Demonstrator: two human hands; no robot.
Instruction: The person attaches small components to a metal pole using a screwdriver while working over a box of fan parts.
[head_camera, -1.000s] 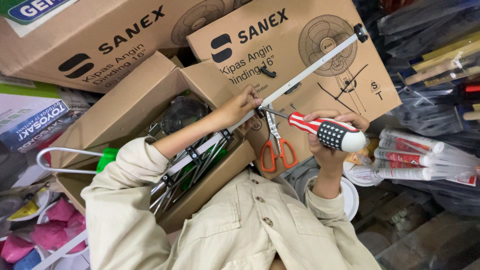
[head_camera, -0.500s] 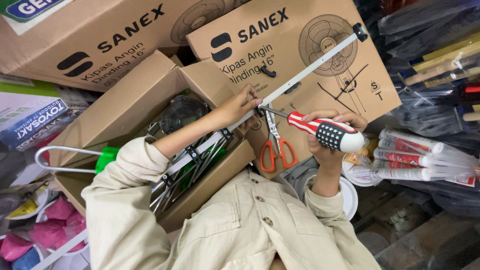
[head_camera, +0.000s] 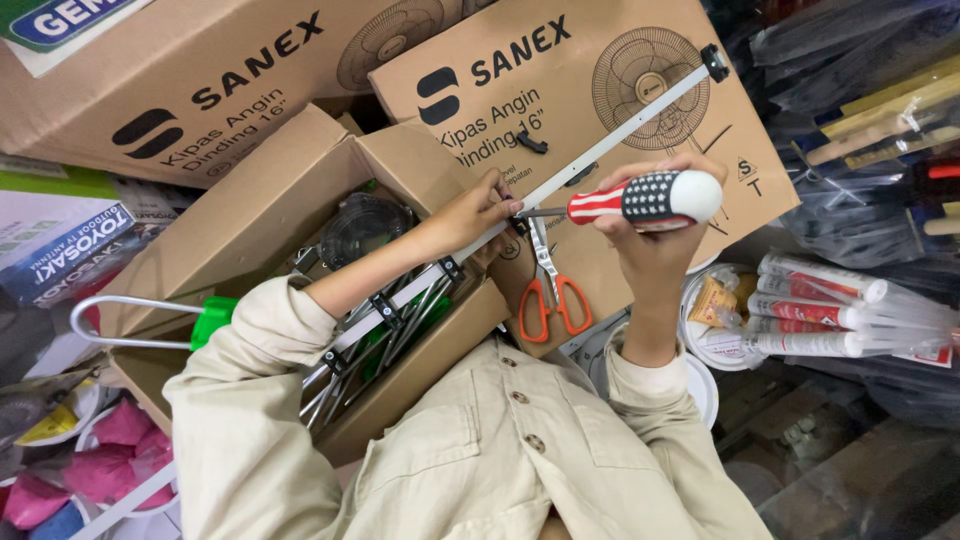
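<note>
Right hand (head_camera: 650, 235): fingers wrapped tight around the handle of a screwdriver (head_camera: 640, 198). The handle is red-and-white striped toward the shaft, dark with white dots at the middle, and ends in a white rounded cap pointing right. The short metal shaft points left, its tip at the long white metal bar (head_camera: 610, 140).

Left hand (head_camera: 478, 212): fingers pinched narrow on the white metal bar at the spot where the screwdriver tip meets it. The thumb and fingertips touch the bar; whether they also hold a small fitting there cannot be told.

The bar runs diagonally from a dark end cap at upper right, across the front of a large cardboard box (head_camera: 560, 130) printed with a fan drawing, down to lower left. There it joins a bundle of thin metal rods (head_camera: 380, 330) clipped with dark brackets, lying in an open cardboard box (head_camera: 250, 230). A green plastic grip (head_camera: 212, 320) with a bent metal loop projects from the left of that box.

Orange-handled scissors (head_camera: 550, 295) hang, blades up, just below the two hands, against the fan box.

To the right, near the right forearm, lie several white cartridge tubes (head_camera: 820, 315) with red bands, beside a round white container (head_camera: 715, 315). Pink bagged items (head_camera: 110, 450) sit at lower left.
</note>
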